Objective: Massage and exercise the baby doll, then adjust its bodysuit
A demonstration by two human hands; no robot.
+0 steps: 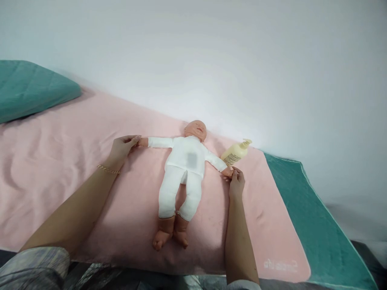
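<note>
Head view: doll lies face-up on pink blanket, head near wall, feet toward the person. Left hand: fingers closed on one doll hand. Right hand: fingers pinching the other doll hand. Double grip seems to hold the doll's arms spread; blanket bears the torso. Yellow pump bottle is just beside the doll's right-hand-held arm, probably parked within reach; contact unclear. Edges: wall right past doll's head, so little room there; blanket's near edge just past its feet. Green cloth shows beyond the doll's bottle side, green padded piece well apart opposite. Most room: blanket beyond the doll's left-hand-held arm.
</note>
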